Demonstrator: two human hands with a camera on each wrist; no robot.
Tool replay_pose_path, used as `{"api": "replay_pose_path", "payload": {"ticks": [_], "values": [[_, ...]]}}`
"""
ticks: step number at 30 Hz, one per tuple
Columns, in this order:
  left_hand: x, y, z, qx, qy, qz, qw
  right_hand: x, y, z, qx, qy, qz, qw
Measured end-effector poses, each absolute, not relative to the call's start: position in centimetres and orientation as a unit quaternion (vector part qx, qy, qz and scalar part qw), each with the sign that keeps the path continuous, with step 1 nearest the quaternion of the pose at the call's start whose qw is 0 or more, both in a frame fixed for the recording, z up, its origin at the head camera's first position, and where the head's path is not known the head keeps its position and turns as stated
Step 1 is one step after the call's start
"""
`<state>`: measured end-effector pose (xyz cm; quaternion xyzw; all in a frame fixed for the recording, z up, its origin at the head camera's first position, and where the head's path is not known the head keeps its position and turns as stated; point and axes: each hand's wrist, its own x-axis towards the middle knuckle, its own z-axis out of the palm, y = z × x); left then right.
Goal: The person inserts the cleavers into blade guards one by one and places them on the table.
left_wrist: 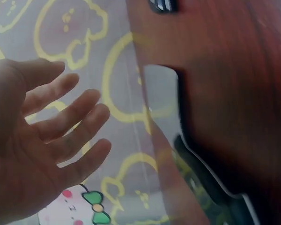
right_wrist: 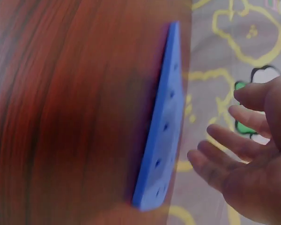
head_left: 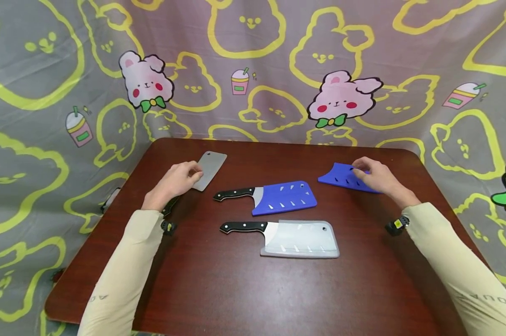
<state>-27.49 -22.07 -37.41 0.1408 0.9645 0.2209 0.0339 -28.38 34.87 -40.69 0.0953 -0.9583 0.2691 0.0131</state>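
My left hand point(head_left: 176, 182) hovers over a bare cleaver point(head_left: 212, 169) at the table's left side, its fingers loosely bent with nothing between them. Most of the cleaver's dark handle is hidden under that hand in the head view; the left wrist view shows the handle point(left_wrist: 196, 178) and part of the grey blade point(left_wrist: 163, 93). On the right, my right hand point(head_left: 377, 175) hangs above a flat blue blade guard point(head_left: 334, 175) with small slots and covers part of it. In the right wrist view the guard point(right_wrist: 161, 136) lies beside the relaxed, spread fingers.
In the middle of the brown table point(head_left: 219, 294) lies a black-handled cleaver in a blue guard point(head_left: 286, 198). Nearer me is another cleaver in a translucent guard point(head_left: 305, 240). A patterned curtain point(head_left: 269, 56) hangs behind and along both sides.
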Motion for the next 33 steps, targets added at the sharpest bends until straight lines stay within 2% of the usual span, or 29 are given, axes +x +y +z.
{"api": "replay_pose_path", "payload": {"ticks": [7,22,33], "values": [[-27.5,-24.2,-38.5,0.113,0.975,0.189,0.042,-28.8,36.5,-41.5,0.094,-0.974,0.206,-0.028],[-26.3,-25.6,-39.1,0.064,0.978,0.141,0.137,-28.9,37.2,-42.4,0.090,-0.972,0.177,-0.123],[-26.0,-25.8,-38.9,0.018,0.975,0.134,0.177,-29.2,38.0,-42.6,0.122,-0.979,0.134,-0.096]]}}
